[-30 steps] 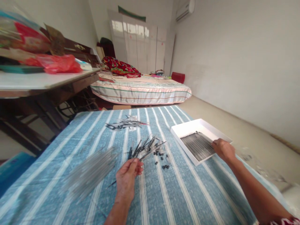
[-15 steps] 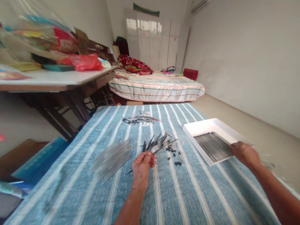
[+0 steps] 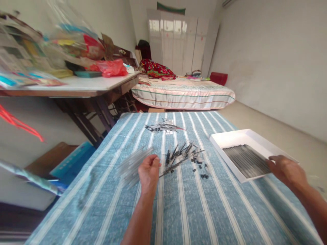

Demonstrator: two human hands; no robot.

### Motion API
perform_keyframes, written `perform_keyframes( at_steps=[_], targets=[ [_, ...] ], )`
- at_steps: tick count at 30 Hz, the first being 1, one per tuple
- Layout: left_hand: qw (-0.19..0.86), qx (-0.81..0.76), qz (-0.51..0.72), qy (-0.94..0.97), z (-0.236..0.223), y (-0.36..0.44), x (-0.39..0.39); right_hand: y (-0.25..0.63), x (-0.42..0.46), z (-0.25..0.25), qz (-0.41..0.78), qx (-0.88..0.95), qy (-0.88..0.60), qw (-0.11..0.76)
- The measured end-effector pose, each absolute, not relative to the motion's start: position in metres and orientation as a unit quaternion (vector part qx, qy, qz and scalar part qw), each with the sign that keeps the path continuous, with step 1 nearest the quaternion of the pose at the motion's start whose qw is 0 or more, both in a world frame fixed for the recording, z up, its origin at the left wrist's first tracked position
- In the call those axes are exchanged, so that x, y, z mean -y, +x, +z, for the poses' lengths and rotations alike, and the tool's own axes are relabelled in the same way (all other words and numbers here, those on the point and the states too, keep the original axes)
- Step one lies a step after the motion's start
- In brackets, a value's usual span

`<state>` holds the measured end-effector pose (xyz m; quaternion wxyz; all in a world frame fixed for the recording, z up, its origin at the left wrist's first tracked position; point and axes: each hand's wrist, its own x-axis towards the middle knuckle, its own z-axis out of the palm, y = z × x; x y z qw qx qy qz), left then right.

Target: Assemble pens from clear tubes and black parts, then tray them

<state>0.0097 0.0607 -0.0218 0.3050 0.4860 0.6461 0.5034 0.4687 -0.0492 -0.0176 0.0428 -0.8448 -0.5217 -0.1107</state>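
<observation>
1. Left hand: my fingers are curled in and closed together above the cloth-covered desk. I cannot tell whether anything is pinched between them.
2. Right hand: my fingers are bent over the right end of the shallow white box, at the row of dark slender rods. I cannot tell whether they grip a rod.
3. Box contents: the rods lie flat inside, side by side, with bare white floor behind them.
4. Immediately left of my left hand: a bundle of translucent thin tubes, blurred, lying slantwise.
5. Between my hands: a loose heap of black sticks pointing various ways, with short black pieces scattered near its right side.
6. Far side of the desk: a smaller pile of thin dark sticks, lying partly over a printed label.
</observation>
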Motion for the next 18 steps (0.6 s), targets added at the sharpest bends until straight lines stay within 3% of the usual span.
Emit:
perform_keyframes(
  at_steps=[5, 8, 11, 14, 18],
  targets=[
    [0.156, -0.720, 0.350, 0.579, -0.006, -0.020, -0.059, 0.411, 0.038, -0.009, -0.176, 0.566, -0.785, 0.181],
    [0.102, -0.739, 0.245, 0.619, -0.002, -0.023, -0.055, 0.355, 0.022, -0.009, -0.110, 0.645, -0.691, 0.307],
    [0.070, -0.742, 0.160, 0.648, -0.004, -0.019, -0.051, 0.297, 0.002, -0.012, -0.013, 0.693, -0.621, 0.365],
    [0.049, -0.739, 0.100, 0.664, -0.004, -0.016, -0.050, 0.252, -0.017, -0.018, 0.042, 0.734, -0.575, 0.358],
    [0.032, -0.738, 0.053, 0.672, 0.000, -0.014, -0.049, 0.222, -0.032, -0.036, 0.030, 0.755, -0.562, 0.335]
  ],
)
